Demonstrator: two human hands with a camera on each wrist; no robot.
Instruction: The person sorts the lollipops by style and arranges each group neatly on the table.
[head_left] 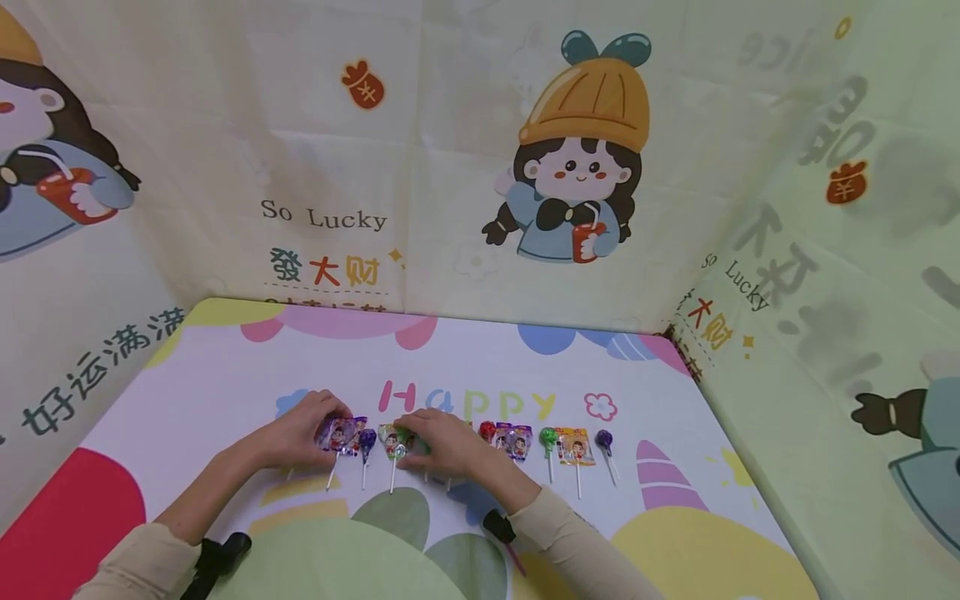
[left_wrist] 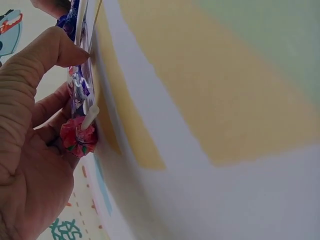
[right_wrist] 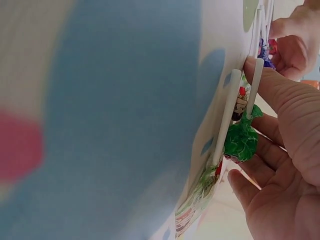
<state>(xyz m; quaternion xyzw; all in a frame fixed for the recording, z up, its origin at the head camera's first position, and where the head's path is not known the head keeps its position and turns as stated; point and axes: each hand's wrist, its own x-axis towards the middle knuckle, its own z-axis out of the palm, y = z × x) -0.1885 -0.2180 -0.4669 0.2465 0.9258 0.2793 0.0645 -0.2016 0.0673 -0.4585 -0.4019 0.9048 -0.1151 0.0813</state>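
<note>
A row of wrapped lollipops lies across the table. At its left end my left hand [head_left: 307,433] holds a flat purple-wrapped lollipop [head_left: 343,435] by its edges, thumb nearest me. Under that palm, a red ball lollipop [left_wrist: 79,137] shows in the left wrist view. Between my hands lies a purple ball lollipop [head_left: 367,442]. My right hand [head_left: 446,442] grips a flat green-wrapped lollipop [head_left: 393,440], partly covered by the fingers. Close to the right palm sits a green ball lollipop [right_wrist: 241,139], in the right wrist view.
Right of my hands the row goes on: a red ball lollipop [head_left: 487,431], a flat purple-wrapped one [head_left: 514,442], a green ball [head_left: 549,438], a flat orange-wrapped one [head_left: 574,447] and a purple ball [head_left: 603,439]. Printed cloth walls [head_left: 450,150] surround the patterned table [head_left: 337,358].
</note>
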